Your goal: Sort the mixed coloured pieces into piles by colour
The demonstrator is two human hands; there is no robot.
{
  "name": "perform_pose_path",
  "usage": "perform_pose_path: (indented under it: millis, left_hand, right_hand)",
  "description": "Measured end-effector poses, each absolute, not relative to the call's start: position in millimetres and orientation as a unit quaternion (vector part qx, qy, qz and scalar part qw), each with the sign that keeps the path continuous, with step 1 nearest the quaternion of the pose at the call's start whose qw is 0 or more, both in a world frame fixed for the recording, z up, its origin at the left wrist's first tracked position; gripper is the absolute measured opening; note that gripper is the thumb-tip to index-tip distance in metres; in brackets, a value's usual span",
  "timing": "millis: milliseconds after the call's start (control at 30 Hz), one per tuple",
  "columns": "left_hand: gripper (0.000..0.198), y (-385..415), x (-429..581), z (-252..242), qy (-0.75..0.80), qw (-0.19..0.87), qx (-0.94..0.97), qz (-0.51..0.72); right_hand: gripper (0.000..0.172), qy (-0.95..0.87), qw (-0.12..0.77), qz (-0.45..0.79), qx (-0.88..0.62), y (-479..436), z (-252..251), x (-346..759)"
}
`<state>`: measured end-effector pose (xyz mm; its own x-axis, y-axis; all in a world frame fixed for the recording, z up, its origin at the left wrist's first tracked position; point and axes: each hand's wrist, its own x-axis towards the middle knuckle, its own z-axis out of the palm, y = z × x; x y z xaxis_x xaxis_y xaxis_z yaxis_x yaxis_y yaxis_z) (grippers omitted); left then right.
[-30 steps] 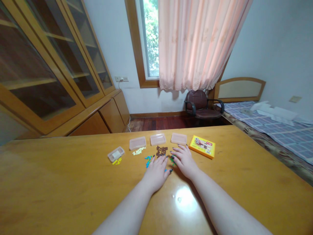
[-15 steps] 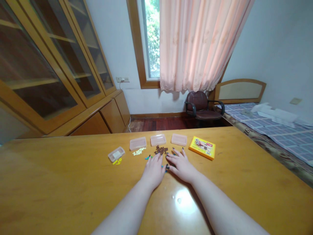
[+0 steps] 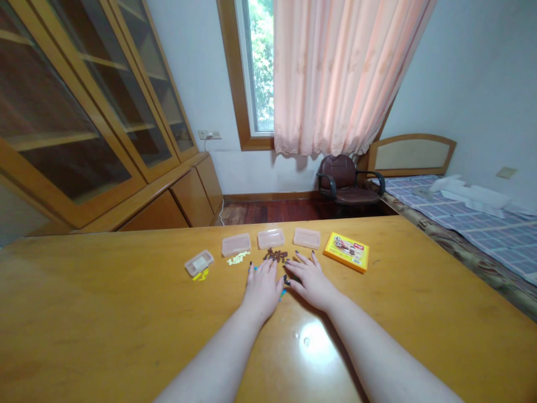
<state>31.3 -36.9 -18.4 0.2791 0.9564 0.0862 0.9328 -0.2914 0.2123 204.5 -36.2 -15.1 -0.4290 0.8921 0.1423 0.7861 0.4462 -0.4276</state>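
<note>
My left hand (image 3: 263,285) lies palm down on the table with its fingers spread over some small blue pieces (image 3: 282,293), which show at its edges. Close beside it, my right hand (image 3: 309,280) also rests flat with fingers apart; the two thumbs nearly meet. Whatever is under the palms is hidden. Just beyond the fingertips sits a pile of small brown pieces (image 3: 275,256). To the left are small cream pieces (image 3: 238,258) and a few yellow pieces (image 3: 201,275).
Behind the piles stand clear plastic boxes: one at left (image 3: 188,268), then another (image 3: 236,245), a middle one (image 3: 271,239) and a right one (image 3: 306,238). A yellow box (image 3: 346,252) lies to the right. Beyond the table (image 3: 104,313) is a chair (image 3: 342,179).
My left hand's fingers have shifted over the blue pieces, covering more of those at its left. A blue piece near the left thumb has moved slightly. My right hand has barely moved.
</note>
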Motion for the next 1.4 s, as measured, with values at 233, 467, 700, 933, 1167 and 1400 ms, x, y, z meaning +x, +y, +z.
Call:
perform_pose_path:
  millis: [233, 467, 700, 933, 1167, 1400]
  left_hand:
    - [0.033, -46.3, 41.7, -7.5, 0.437, 0.123, 0.884, 0.108]
    - [0.053, -38.3, 39.8, -23.2, 0.486, 0.101, 0.865, 0.073]
    - [0.056, -37.1, 38.2, -24.9, 0.517, 0.093, 0.849, 0.062]
    - [0.056, -34.5, 40.0, -23.9, 0.526, 0.086, 0.843, 0.068]
    - [0.056, -46.5, 51.4, -29.8, 0.489, 0.086, 0.864, 0.076]
    - [0.058, -34.8, 69.6, -21.6, 0.514, 0.078, 0.852, 0.058]
  right_hand:
    - [0.031, -0.793, 0.285, 0.117, -0.525, -31.2, -17.9, 208.6]
    - [0.031, -0.779, 0.319, 0.116, -0.527, -29.2, -22.2, 211.0]
    - [0.031, -0.754, 0.341, 0.12, -0.549, -26.4, -24.5, 212.2]
    - [0.031, -0.748, 0.352, 0.115, -0.551, -24.6, -24.9, 211.5]
    - [0.028, -0.747, 0.386, 0.111, -0.531, -24.0, -25.3, 212.4]
    - [0.025, -0.754, 0.4, 0.091, -0.513, -21.2, -27.9, 215.1]
